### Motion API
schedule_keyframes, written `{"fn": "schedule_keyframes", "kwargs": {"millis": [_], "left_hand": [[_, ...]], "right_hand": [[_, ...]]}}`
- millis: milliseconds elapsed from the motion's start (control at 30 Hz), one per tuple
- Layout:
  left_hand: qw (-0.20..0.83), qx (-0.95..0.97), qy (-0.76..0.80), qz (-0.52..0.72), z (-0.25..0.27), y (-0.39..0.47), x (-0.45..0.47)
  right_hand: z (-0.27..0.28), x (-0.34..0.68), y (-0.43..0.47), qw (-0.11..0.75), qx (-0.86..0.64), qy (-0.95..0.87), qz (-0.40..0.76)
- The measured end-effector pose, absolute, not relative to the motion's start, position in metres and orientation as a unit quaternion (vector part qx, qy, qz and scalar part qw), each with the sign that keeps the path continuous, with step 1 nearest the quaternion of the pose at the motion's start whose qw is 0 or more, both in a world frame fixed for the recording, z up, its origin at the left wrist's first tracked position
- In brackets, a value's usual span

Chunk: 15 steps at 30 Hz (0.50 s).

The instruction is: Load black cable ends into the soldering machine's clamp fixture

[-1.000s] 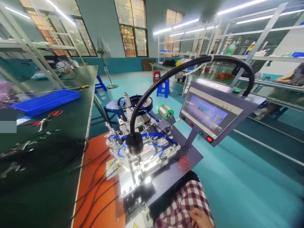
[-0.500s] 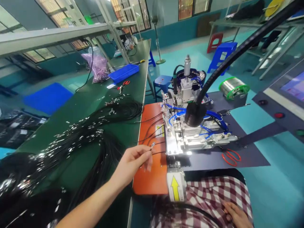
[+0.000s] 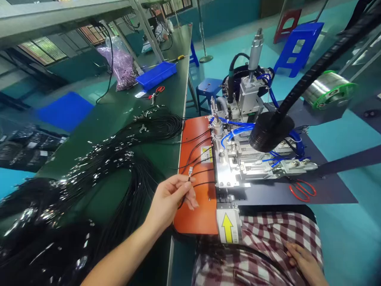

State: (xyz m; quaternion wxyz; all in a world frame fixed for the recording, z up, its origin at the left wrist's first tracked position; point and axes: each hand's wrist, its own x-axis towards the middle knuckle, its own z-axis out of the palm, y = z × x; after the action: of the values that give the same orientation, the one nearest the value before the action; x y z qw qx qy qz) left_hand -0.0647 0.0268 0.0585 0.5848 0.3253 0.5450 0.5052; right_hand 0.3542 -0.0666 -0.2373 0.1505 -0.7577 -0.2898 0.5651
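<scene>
My left hand (image 3: 175,192) is closed in a pinch around a thin black cable (image 3: 188,183) just below its bright metal connector (image 3: 190,171). That end points up above an orange plate (image 3: 193,218). Beyond my fingers, several black cables run over the plate into the silver edge of a bench machine (image 3: 228,171). My right hand (image 3: 305,258) lies low on the red-and-white checked cloth (image 3: 258,270) over my lap. Its fingers are curled together; whether anything is between them is hidden.
A thick bundle of black cables (image 3: 119,147) covers much of the green table (image 3: 104,119). A blue tray (image 3: 156,75), red-handled scissors (image 3: 160,89) and a pink bag (image 3: 119,67) lie farther back. A black flexible arm (image 3: 312,75) hangs over the machine; red-handled scissors (image 3: 303,190) rest at right.
The cable's metal end has turned more upright in my left hand and shows more clearly. My view has dipped and shifted, so the machine appears larger. My right hand stays on my lap.
</scene>
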Motion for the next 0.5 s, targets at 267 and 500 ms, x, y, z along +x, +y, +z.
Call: {"fn": "schedule_keyframes", "kwargs": {"millis": [267, 500], "left_hand": [[0.588, 0.311, 0.546, 0.510, 0.056, 0.026, -0.068], [0.587, 0.314, 0.544, 0.510, 0.050, 0.024, -0.071]], "right_hand": [[-0.251, 0.360, -0.067, 0.146, -0.756, -0.308, 0.559], [-0.239, 0.353, -0.063, 0.134, -0.773, -0.316, 0.534]]}}
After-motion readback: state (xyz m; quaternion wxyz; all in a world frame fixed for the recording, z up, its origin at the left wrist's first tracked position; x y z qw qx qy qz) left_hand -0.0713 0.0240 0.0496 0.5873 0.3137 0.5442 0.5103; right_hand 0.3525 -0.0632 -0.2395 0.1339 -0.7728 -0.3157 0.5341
